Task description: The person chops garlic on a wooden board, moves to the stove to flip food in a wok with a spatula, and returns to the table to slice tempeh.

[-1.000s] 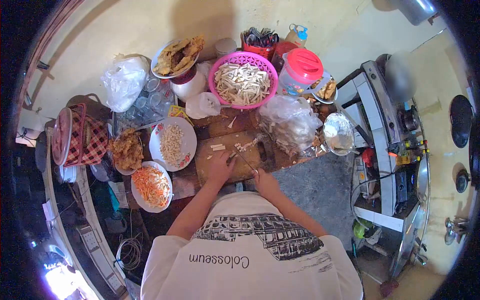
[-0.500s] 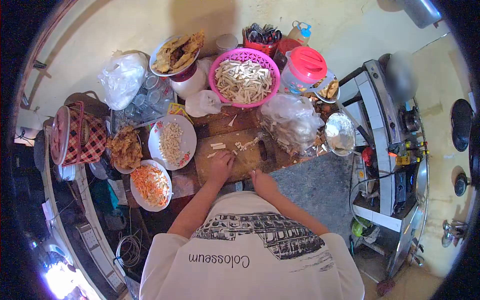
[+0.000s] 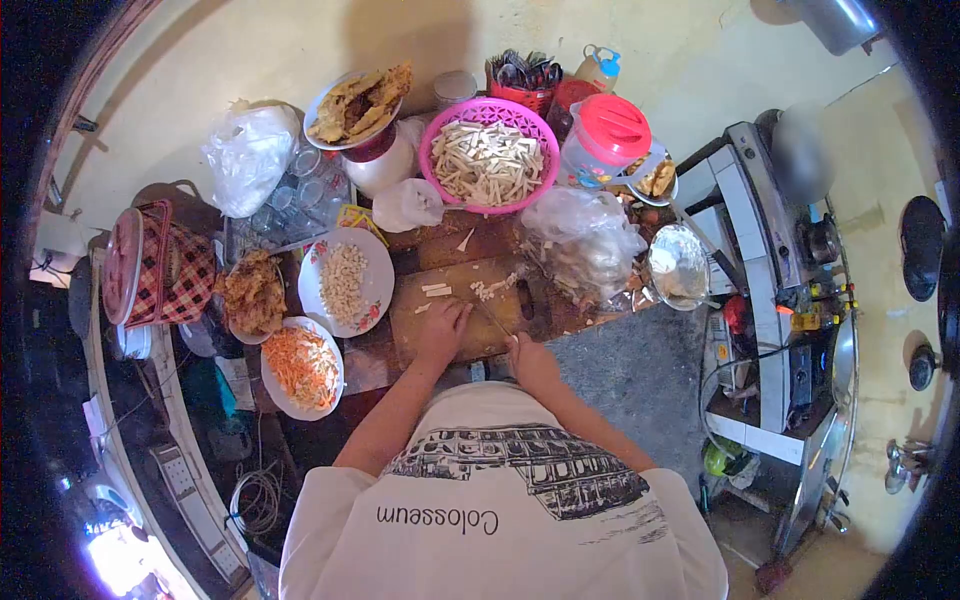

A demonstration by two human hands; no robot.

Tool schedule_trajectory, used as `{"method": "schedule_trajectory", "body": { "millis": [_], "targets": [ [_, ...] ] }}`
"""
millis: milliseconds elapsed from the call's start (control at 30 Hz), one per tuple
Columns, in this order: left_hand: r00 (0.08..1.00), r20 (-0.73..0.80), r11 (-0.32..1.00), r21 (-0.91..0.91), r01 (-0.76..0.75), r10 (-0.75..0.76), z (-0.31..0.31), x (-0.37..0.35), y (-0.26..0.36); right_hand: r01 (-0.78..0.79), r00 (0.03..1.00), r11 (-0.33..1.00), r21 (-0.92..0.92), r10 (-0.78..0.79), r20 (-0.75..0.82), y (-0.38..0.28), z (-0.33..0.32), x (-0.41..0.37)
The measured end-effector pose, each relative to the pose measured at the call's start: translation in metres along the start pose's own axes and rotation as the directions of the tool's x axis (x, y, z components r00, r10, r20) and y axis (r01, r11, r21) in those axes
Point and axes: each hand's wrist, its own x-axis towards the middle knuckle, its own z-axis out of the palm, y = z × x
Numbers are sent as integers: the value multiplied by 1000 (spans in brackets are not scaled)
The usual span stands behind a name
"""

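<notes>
My left hand point(image 3: 443, 328) rests on the wooden cutting board point(image 3: 408, 345), fingers closed and pointing down; whatever is under the fingertips is hidden. My right hand point(image 3: 534, 362) is wrapped round the handle of a knife point(image 3: 495, 320) at the board's near edge. The thin blade slants up and left, close to my left fingers. Just beyond those fingers lie a few pale strips point(image 3: 437, 290), and small pale diced pieces point(image 3: 490, 289) are scattered to their right. A dark handle slot point(image 3: 525, 299) shows at the board's right end.
A pink basket point(image 3: 550, 178) of pale strips stands behind the board. To the left are a flowered plate point(image 3: 375, 275) of diced pieces and a plate of shredded orange and white vegetables point(image 3: 303, 368). Plastic bags point(image 3: 590, 235) and a metal bowl point(image 3: 680, 265) sit at right.
My right hand has shifted slightly up and to the right, and the knife blade now shows more clearly. My left hand has barely moved.
</notes>
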Motion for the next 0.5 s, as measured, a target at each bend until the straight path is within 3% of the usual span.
{"method": "schedule_trajectory", "body": {
  "millis": [100, 200, 300, 500],
  "targets": [
    [1000, -19, 999, 40, -21, 22, 5, -2, -8, -31, 999, 999, 14, 31, 34, -8, -12, -3],
    [1000, -6, 997, -73, 17, -17, -2, 0, -3, -27, 999, 999, 29, 26, 44, -8, -14, -4],
    [1000, -11, 999, 40, 24, -24, -19, 4, 15, 9, 999, 999, 43, -10, 37, -3, -12, -5],
    [999, -16, 998, 64, -27, 28, -7, -1, 5, 51, 992, 999, 12, -53, 118, 0, -11, -5]
  ]
}}
